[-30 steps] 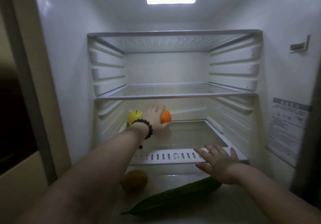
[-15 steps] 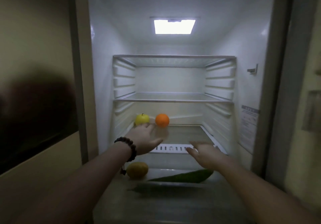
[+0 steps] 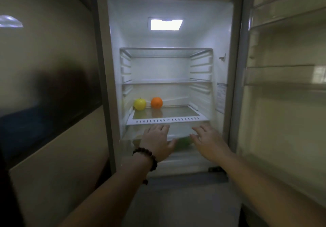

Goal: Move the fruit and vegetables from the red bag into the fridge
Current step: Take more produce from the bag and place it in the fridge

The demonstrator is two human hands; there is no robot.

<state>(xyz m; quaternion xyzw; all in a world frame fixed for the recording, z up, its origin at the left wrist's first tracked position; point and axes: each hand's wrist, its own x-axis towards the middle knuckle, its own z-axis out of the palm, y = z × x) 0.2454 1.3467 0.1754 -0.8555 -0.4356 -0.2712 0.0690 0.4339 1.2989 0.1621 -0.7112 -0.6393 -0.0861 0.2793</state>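
Inside the fridge [image 3: 114,54], a yellow apple [image 3: 140,104] and an orange [image 3: 156,102] sit side by side at the back left of the bottom glass shelf [image 3: 176,114], the apple to the left, the two close but not quite touching. Their reflections glow faintly on the glass in front of them. Below that shelf, something green [image 3: 184,142] shows through the clear drawer [image 3: 178,131] between the two hands, blurred, so its shape is hard to read. The red bag is out of sight.

Both hands reach in low, at the drawer's front. The left hand [image 3: 157,142], with a dark beaded bracelet [image 3: 147,158] on its wrist, is spread flat, fingers loose, gripping nothing. The right hand [image 3: 207,140] is likewise spread and empty, fingers pointing toward the drawer's edge; whether either actually touches the drawer cannot be told.

Higher up, two more shelves [image 3: 166,82] stand bare under the lit ceiling lamp [image 3: 166,24]. The fridge door [image 3: 285,71] hangs wide on the right, its racks in view. A dark glossy panel [image 3: 47,85] fills the left.
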